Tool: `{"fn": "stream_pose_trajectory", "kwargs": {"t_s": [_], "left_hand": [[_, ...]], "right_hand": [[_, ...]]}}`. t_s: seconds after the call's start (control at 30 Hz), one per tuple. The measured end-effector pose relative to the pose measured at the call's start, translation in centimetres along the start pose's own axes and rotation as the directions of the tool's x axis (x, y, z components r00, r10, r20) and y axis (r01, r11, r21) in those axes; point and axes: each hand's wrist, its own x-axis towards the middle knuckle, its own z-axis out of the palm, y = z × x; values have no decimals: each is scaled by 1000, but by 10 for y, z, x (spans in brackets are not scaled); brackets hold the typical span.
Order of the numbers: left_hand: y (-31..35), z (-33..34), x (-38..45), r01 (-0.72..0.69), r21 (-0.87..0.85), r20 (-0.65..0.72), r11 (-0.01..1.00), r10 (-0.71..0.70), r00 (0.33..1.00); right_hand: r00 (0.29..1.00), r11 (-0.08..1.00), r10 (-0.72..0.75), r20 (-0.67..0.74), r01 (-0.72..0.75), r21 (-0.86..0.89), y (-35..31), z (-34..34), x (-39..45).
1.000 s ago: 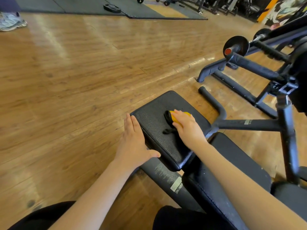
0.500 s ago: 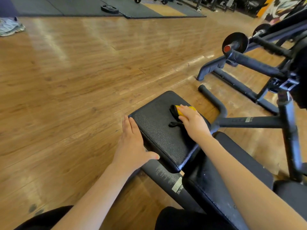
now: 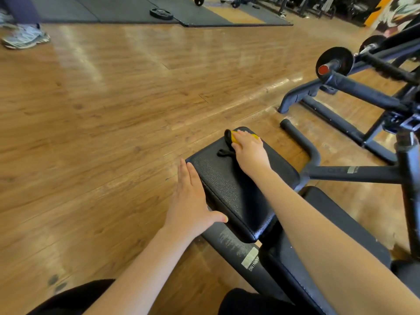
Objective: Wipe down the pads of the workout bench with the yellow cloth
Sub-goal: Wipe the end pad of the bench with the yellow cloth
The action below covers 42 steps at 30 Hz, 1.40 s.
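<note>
- A person's right hand [image 3: 248, 150] presses the yellow cloth [image 3: 234, 138] flat against the seat pad [image 3: 229, 185] of a workout bench, at the pad's far corner; the fingers lie spread over the cloth, pinning it down rather than gripping it.
- A black loop [image 3: 223, 152] on the cloth trails on the pad just beside the hand.
- The left hand [image 3: 191, 201] lies open and empty along the pad's left edge, fingers straight and thumb resting on the near corner, apparently steadying the pad.
- A second pad [image 3: 341, 223] sits just behind the first, under the right forearm, and shows no sign either way of having been wiped.
- The wooden floor [image 3: 113, 121] stretches out beyond, with a weight plate [image 3: 161, 14] on a distant mat and a neighbouring machine frame [image 3: 341, 114] to the right.
- Doing this well likely means keeping the palm flat and the pressure even, running overlapping strokes from the far edge back to the near edge, and taking in the rounded edges and seams.
- The loose loop could snag or smear; tucking it under the hand would help.
</note>
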Motion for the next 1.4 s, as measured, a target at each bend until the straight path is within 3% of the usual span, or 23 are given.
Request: {"fn": "stream_pose_trajectory", "kwargs": {"t_s": [0.17, 0.47, 0.67, 0.93, 1.1, 1.4], "left_hand": [[-1, 0, 1, 1, 15, -3, 1000, -1, 1000], [-5, 0, 0, -23, -21, 16, 1000, 24, 1000], [0, -1, 2, -10, -16, 26, 1000, 11, 1000], [2, -1, 0, 17, -8, 12, 1000, -17, 1000], [4, -1, 3, 21, -7, 23, 1000, -21, 1000], [2, -2, 0, 14, 0, 24, 1000, -14, 1000]], "right_hand": [[996, 993, -84, 37, 80, 90, 10, -7, 12], [984, 973, 155, -83, -137, 188, 66, -29, -80], [984, 973, 166, -60, -153, 171, 66, -26, -83], [1000, 993, -8, 17, 7, 114, 20, -15, 11], [996, 993, -77, 48, 72, 99, 22, -17, 17], [988, 980, 152, 7, -151, 131, 61, -36, -53]]}}
